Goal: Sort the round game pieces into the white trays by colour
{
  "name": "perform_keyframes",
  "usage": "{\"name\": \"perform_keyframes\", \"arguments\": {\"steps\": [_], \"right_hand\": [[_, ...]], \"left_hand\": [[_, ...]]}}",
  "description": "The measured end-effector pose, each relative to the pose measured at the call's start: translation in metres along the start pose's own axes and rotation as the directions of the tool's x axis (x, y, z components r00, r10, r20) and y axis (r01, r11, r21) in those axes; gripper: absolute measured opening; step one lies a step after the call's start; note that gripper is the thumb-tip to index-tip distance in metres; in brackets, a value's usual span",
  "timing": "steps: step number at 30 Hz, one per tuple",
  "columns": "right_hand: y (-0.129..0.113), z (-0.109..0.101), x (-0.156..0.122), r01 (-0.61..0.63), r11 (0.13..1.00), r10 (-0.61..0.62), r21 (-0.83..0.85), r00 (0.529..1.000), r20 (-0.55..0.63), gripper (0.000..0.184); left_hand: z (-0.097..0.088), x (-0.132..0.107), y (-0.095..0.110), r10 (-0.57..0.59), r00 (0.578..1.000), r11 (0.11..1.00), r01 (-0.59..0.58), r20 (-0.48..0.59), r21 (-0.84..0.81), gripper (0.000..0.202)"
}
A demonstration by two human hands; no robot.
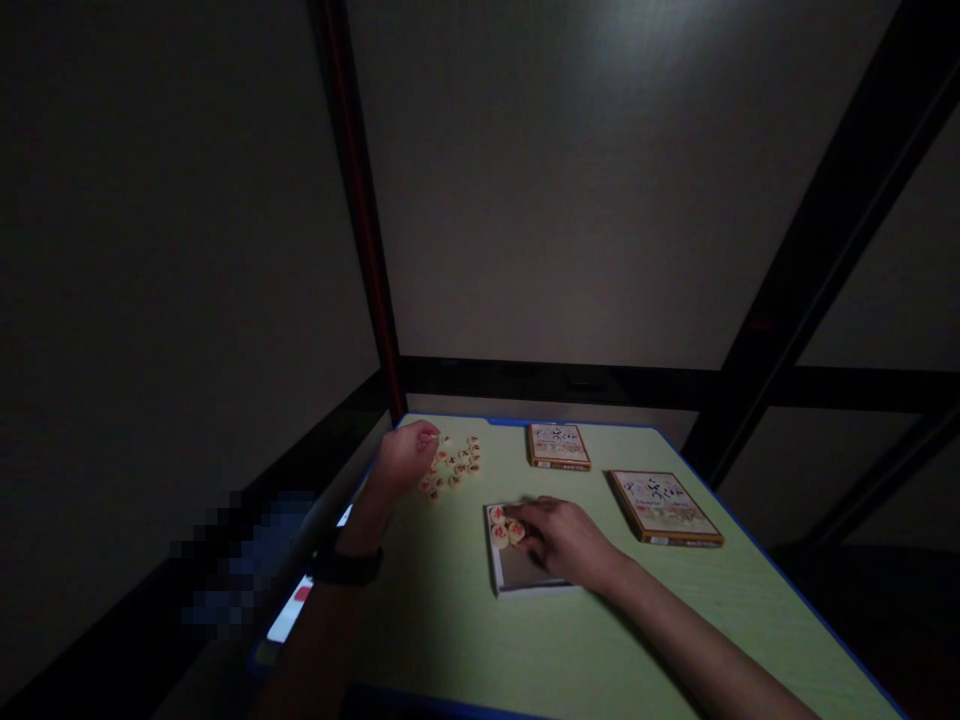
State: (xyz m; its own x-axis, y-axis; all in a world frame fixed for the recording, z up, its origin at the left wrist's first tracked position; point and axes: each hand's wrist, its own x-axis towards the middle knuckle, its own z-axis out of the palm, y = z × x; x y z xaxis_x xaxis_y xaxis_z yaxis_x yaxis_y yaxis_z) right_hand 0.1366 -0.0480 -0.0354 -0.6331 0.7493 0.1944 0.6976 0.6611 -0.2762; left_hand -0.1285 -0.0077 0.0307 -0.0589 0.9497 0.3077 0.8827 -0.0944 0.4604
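Plainly, round discs (pixel 499 535) sit in a rectangular tray (pixel 516 575); left hand (pixel 405 457), right hand (pixel 564 535): grip unclear.

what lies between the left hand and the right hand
In the head view, loose pieces lie near the left hand; then bare table, then the tray, with more pieces at its left end, by the right hand.

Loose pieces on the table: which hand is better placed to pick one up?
Probably the left hand: its fingers are right at the edge of the loose pieces. The right hand is farther off, over the shallow tray.
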Motion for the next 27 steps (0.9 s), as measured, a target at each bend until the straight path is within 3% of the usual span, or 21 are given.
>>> {"name": "perform_keyframes", "arguments": {"steps": [5,11,17,27], "right_hand": [[0.001,0.004,-0.001,-0.014,1.000,0.014,-0.006,1.000,-0.005,0.047],[0.000,-0.002,-0.003,-0.003,1.000,0.003,0.016,0.999,-0.045,0.037],[-0.003,-0.014,-0.002,-0.062,0.998,0.063,0.013,0.991,-0.119,0.030],[0.003,-0.014,-0.001,-0.072,0.993,0.055,-0.092,0.982,-0.179,0.029]], "left_hand": [[-0.019,0.014,-0.015,-0.007,0.986,0.945,-0.048,0.165,0.324,0.026],[-0.011,0.028,-0.033,0.035,0.913,0.899,-0.206,0.407,0.386,0.032],[-0.001,0.044,-0.052,0.027,0.904,0.881,-0.224,0.427,0.418,0.044],[0.016,0.051,-0.063,-0.010,0.890,0.892,-0.199,0.456,0.407,0.037]]}}
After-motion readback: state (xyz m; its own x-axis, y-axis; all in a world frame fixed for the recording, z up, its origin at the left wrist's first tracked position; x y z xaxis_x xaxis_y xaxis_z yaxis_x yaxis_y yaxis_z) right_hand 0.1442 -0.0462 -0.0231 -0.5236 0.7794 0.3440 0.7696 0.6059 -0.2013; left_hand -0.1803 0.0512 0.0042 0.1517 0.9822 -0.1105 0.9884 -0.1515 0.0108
